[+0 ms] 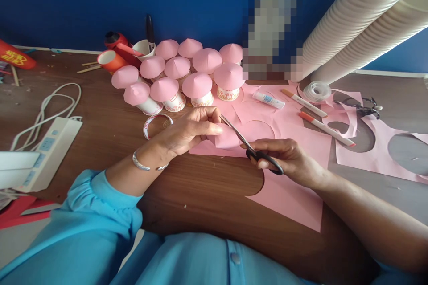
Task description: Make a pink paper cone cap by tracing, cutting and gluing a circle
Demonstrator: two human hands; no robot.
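Between thumb and fingers, my left hand pinches a piece of pink paper above the table. My right hand grips scissors with black handles; their blades point up and left, and the tips lie close to my left fingertips. Whether the blades are touching the paper I cannot tell. Beneath the hands lie pink paper sheets, some with round cut-outs. Behind them stand several small decorated cups with pink paper cone tops. Left of these, a printed ring rests on the wood.
A glue bottle, markers and a tape roll lie at the right, near cut pink scraps. Large white ribbed tubes lean there. On the left are a power strip with cables and an orange cup.
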